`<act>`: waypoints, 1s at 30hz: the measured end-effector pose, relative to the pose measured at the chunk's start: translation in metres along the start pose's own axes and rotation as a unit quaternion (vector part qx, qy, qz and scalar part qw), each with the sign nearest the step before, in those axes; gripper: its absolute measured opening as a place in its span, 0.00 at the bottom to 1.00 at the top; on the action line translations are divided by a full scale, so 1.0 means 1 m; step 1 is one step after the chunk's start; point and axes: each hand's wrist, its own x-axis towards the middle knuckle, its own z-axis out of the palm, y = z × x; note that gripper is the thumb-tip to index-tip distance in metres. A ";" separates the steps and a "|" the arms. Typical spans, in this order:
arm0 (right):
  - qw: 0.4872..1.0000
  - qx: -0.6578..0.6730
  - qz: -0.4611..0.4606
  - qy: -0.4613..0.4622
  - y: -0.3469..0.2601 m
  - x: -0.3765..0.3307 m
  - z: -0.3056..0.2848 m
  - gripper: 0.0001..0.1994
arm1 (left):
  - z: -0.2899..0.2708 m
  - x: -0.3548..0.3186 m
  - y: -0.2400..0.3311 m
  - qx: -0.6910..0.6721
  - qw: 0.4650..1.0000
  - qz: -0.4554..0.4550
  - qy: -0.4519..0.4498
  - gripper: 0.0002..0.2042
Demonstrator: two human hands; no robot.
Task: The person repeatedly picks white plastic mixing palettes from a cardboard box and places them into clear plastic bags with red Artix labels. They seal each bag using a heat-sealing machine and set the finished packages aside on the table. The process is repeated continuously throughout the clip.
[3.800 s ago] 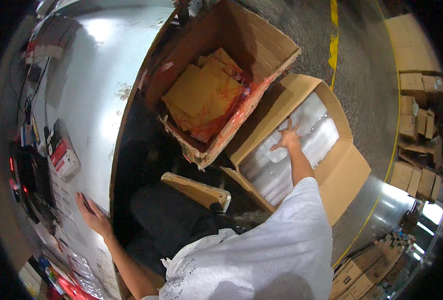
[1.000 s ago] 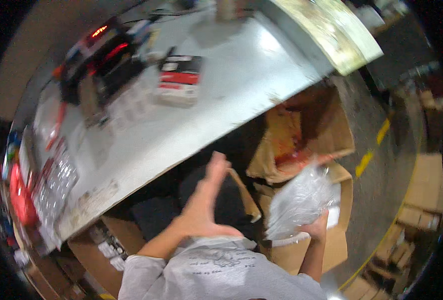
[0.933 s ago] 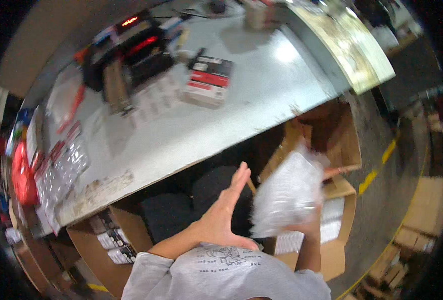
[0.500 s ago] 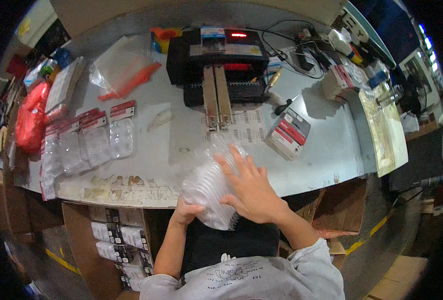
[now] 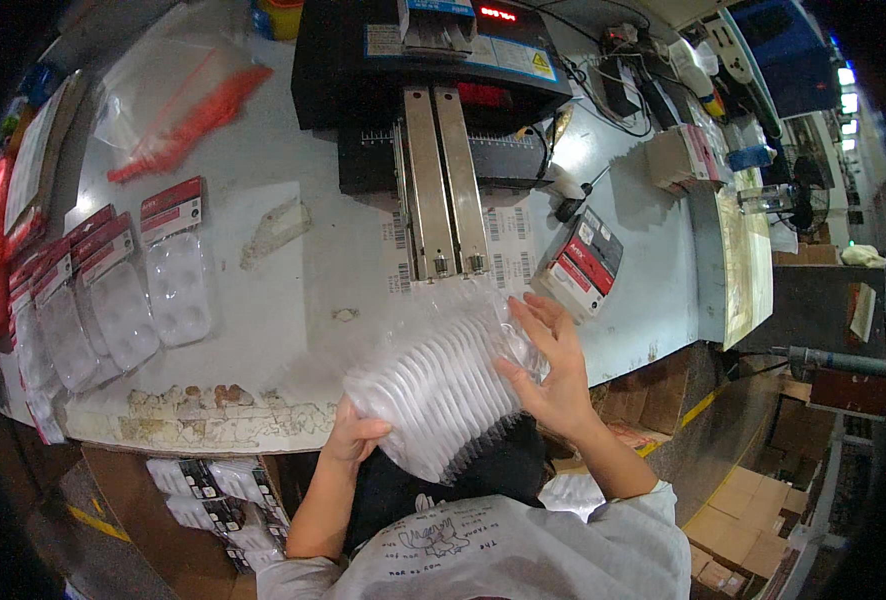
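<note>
A thick stack of clear plastic trays in filmy wrapping is held between my two hands, tilted over the near table edge and my lap. Its layers are spread like a fan. My left hand is closed on the stack's left end, with the thumb on top and the other fingers hidden beneath. At the right end my right hand grips the trays and film between its thumb and fingers. Just beyond the stack, two metal rails jut from a black machine with a red lit display.
Wrapped white trays with red header cards lie in an overlapping row at left. Behind them is a clear bag with a red edge. A stack of red-and-grey cards stands right of the rails. Barcode label sheets lie under the rails.
The tray stack has fanned out wider, and my right hand has moved right to its end. My view has shifted, so the table looks closer.
</note>
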 end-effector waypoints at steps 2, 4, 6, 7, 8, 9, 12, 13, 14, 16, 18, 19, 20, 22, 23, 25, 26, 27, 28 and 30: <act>1.000 0.027 0.015 -0.004 0.008 0.003 0.000 0.21 | 0.002 0.000 0.001 0.015 1.000 -0.007 -0.006 0.41; 0.990 0.113 0.087 -0.018 0.016 0.011 0.000 0.18 | 0.003 0.001 0.002 0.029 0.999 -0.009 -0.010 0.40; 0.978 0.081 0.189 -0.043 0.023 0.022 0.002 0.20 | 0.004 0.000 0.002 0.039 0.999 -0.004 -0.014 0.40; 0.962 0.057 0.264 -0.039 0.027 0.027 0.002 0.21 | 0.005 0.000 0.001 0.042 0.999 -0.008 -0.003 0.39; 0.976 0.048 0.210 -0.024 0.028 0.026 0.005 0.25 | 0.005 0.000 0.000 0.042 0.999 -0.005 0.002 0.39; 0.975 0.057 0.207 -0.053 0.029 0.026 0.006 0.26 | 0.006 -0.001 -0.001 0.042 0.999 -0.001 0.009 0.39; 0.973 0.100 0.178 -0.110 0.028 0.012 0.005 0.32 | 0.007 -0.002 -0.005 0.030 0.999 0.028 0.003 0.38; 0.975 0.125 0.136 -0.127 0.026 0.006 0.003 0.34 | 0.007 -0.003 -0.006 0.029 0.999 0.031 0.005 0.38; 0.970 0.143 0.112 -0.160 0.025 0.001 -0.001 0.36 | 0.007 -0.003 -0.007 0.032 0.999 0.027 0.008 0.39; 0.960 0.184 0.085 -0.195 0.022 -0.006 -0.005 0.41 | 0.007 -0.003 -0.010 0.046 0.999 0.020 0.007 0.39; 0.952 0.226 0.076 -0.193 0.020 -0.007 -0.007 0.46 | 0.007 -0.002 -0.012 0.055 0.998 0.015 -0.003 0.40; 0.949 0.232 0.079 -0.197 0.020 -0.007 -0.006 0.47 | 0.008 -0.001 -0.013 0.057 0.998 0.012 -0.008 0.41; 0.947 0.239 0.083 -0.201 0.019 -0.007 -0.004 0.47 | 0.008 -0.001 -0.014 0.059 0.998 0.010 -0.018 0.42; 0.946 0.249 0.094 -0.186 0.018 -0.009 0.003 0.49 | 0.009 0.000 -0.017 0.064 0.998 0.012 -0.013 0.43; 0.948 0.252 0.098 -0.169 0.019 -0.011 0.007 0.50 | 0.009 0.000 -0.018 0.067 0.997 0.023 -0.020 0.44; 0.959 0.232 0.092 -0.136 0.020 -0.014 0.014 0.51 | 0.009 -0.001 -0.021 0.087 0.996 0.030 -0.004 0.47; 0.967 0.209 0.082 -0.120 0.021 -0.015 0.017 0.52 | 0.008 -0.002 -0.023 0.103 0.994 0.042 -0.007 0.47; 0.974 0.188 0.071 -0.109 0.022 -0.016 0.019 0.53 | 0.007 -0.003 -0.025 0.120 0.991 0.054 -0.010 0.47; 0.977 0.170 0.076 -0.105 0.022 -0.016 0.020 0.53 | 0.006 -0.003 -0.027 0.120 0.991 0.059 -0.018 0.47; 0.982 0.138 0.079 -0.104 0.022 -0.016 0.020 0.53 | 0.003 -0.004 -0.030 0.118 0.990 0.070 -0.036 0.48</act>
